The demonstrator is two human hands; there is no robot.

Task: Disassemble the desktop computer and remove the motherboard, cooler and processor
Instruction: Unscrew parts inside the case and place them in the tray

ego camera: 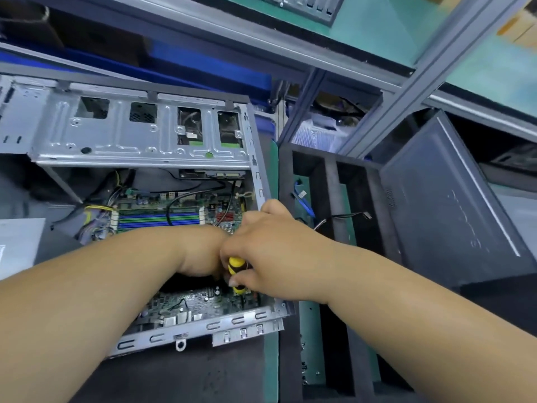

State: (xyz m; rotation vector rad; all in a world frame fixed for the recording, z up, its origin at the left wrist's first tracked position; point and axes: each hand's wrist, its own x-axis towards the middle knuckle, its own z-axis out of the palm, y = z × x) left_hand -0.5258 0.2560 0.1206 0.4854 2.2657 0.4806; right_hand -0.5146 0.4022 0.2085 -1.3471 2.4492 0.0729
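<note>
The motherboard (186, 301) lies in the open case (139, 135) on the table; the right hand (261, 245) grips a yellow screwdriver (236, 274), the left hand's (203, 251) grip is hidden (cannot tell). The board is likely stiff but fragile, best lifted by its edges

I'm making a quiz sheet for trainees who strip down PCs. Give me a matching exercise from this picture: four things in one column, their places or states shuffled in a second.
Things
1. yellow-and-black screwdriver
2. blue and green memory slots
3. dark grey metal side panel
4. blue cable

Places or states
A. leaning upright, right of the open silver steel case
B. gripped in the right hand, tip down at the green motherboard
C. lying in the black foam tray
D. on the board, beyond the left hand

Pairs: 1-B, 2-D, 3-A, 4-C
</note>
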